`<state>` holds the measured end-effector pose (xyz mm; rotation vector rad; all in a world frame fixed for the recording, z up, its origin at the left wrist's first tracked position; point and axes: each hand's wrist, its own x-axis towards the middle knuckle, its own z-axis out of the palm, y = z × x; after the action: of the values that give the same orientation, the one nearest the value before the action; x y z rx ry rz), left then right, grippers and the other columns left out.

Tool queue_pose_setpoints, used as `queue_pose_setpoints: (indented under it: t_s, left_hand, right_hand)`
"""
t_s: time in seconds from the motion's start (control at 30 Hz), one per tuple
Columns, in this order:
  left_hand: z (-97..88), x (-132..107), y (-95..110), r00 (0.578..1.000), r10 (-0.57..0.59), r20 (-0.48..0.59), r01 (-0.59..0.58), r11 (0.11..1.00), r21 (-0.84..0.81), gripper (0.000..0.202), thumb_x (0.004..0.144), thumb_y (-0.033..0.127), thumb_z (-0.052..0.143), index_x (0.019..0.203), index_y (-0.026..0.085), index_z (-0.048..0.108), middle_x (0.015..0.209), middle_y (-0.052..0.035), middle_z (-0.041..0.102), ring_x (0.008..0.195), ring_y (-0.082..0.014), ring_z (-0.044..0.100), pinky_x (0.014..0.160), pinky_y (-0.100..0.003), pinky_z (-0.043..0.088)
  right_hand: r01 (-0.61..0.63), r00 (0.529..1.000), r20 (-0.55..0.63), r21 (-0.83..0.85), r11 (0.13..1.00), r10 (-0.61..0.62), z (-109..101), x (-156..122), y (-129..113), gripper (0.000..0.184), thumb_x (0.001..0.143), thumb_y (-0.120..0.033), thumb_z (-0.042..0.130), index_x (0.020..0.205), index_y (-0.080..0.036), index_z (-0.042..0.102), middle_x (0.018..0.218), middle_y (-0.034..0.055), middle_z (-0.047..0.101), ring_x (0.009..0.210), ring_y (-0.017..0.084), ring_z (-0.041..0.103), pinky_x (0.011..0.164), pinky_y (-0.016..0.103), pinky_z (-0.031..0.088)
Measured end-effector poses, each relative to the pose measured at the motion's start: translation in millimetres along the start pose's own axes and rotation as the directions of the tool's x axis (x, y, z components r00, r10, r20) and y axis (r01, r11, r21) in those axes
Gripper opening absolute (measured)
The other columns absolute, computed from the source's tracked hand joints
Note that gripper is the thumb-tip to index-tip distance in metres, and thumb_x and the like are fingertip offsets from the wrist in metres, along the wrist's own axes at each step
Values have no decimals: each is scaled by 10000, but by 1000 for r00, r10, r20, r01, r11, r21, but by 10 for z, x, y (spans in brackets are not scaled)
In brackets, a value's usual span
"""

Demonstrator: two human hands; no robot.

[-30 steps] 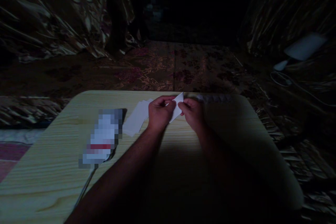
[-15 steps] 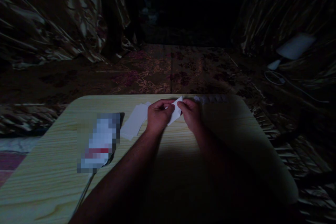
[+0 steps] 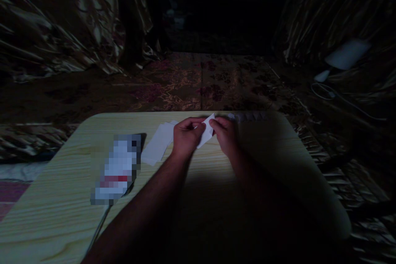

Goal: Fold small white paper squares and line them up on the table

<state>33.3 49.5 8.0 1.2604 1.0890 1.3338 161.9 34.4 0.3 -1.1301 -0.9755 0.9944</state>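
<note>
A folded piece of white paper (image 3: 206,133) is held just above the table, its pointed corner up and away from me. My left hand (image 3: 188,134) pinches its left side, thumb on top and fingers behind. On the right edge, my right hand (image 3: 225,132) grips it the same way, thumb near the upper corner. The fingers under the paper are mostly hidden. Left of my left hand lies a loose stack of white paper strips (image 3: 157,143). Beyond my right hand, a row of small pale folded pieces (image 3: 252,116) lies in shadow along the far edge.
The light wood table (image 3: 71,161) has rounded corners. At left on it is a blurred-out device (image 3: 119,165) with a cable (image 3: 99,227) running towards me. A white lamp (image 3: 348,55) with a cord lies on the dark floor at right. Patterned curtains (image 3: 62,20) hang behind.
Both hands keep the same grip on the folded paper, with hardly any movement. The view has shifted very slightly.
</note>
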Motion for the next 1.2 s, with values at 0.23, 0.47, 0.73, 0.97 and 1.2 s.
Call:
queue_pose_setpoints:
  t_s: [0.23, 0.47, 0.73, 0.97, 1.2]
  left_hand:
    - [6, -15, 7, 999, 40, 24, -42, 995, 93, 199, 707, 293, 788, 866, 174, 803, 766, -32, 767, 594, -123, 634, 534, -214, 484]
    - [7, -6, -2, 999, 30, 40, -34, 996, 84, 202, 720, 292, 783, 885, 177, 804, 798, -35, 778, 606, -128, 645, 543, -218, 490]
    - [17, -16, 22, 999, 15, 29, -17, 997, 74, 190, 712, 279, 786, 869, 175, 806, 790, -37, 778, 600, -132, 648, 538, -218, 489]
    - [19, -23, 39, 999, 7, 33, -10, 997, 75, 187, 703, 279, 790, 861, 181, 806, 777, -33, 774, 597, -131, 643, 534, -220, 492]
    - [25, -25, 25, 999, 0, 32, -2, 998, 57, 180, 705, 270, 792, 858, 175, 803, 752, -31, 768, 576, -121, 630, 535, -216, 486]
  right_hand:
    - [14, 998, -55, -2, 1000, -14, -1, 9, 9, 297, 777, -463, 684, 686, -200, 580, 586, -38, 522, 550, 111, 451, 514, 251, 354]
    - [5, 998, -63, 23, 1000, -4, 1, 5, -22, 298, 767, -463, 682, 679, -194, 586, 571, -35, 522, 542, 111, 449, 504, 252, 352]
    - [-39, 996, -74, 19, 999, 40, -1, 5, -28, 292, 745, -484, 668, 701, -202, 605, 585, -31, 517, 553, 122, 458, 508, 262, 371]
    - [-52, 996, -70, 44, 998, 55, -11, 23, 26, 288, 755, -486, 662, 714, -207, 604, 628, -22, 538, 576, 130, 479, 524, 267, 390]
    - [-34, 995, -86, 118, 992, 45, -27, 57, 99, 257, 773, -456, 676, 698, -221, 606, 630, -22, 529, 590, 139, 481, 539, 274, 410]
